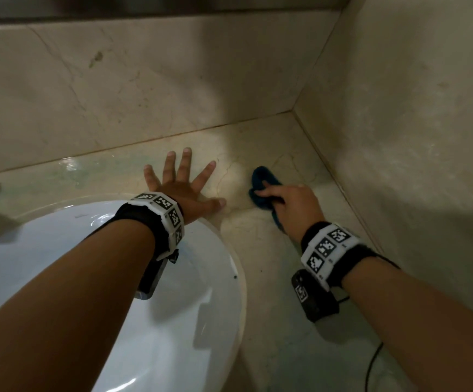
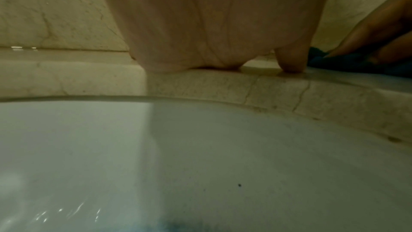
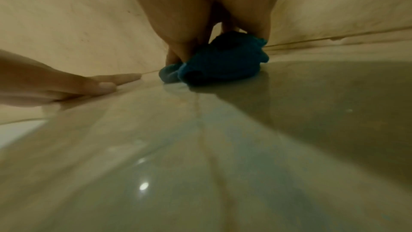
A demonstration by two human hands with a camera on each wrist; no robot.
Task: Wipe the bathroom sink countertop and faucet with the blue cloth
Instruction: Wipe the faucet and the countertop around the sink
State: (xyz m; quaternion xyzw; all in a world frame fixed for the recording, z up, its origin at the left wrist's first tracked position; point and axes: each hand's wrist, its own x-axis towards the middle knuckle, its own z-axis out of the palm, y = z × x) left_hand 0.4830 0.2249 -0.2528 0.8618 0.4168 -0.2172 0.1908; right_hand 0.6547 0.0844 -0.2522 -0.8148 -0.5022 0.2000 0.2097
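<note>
Overhead, the right hand (image 1: 294,205) clutches a bunched dark-blue cloth (image 1: 263,183) against the glossy beige marble countertop (image 1: 272,250), near the corner; the left hand (image 1: 184,188) lies flat, fingers spread, behind the white oval sink basin (image 1: 60,244). From the left wrist, palm and thumb press the stone. From the right wrist, the cloth looks crumpled and fuzzy under curled fingers.
</note>
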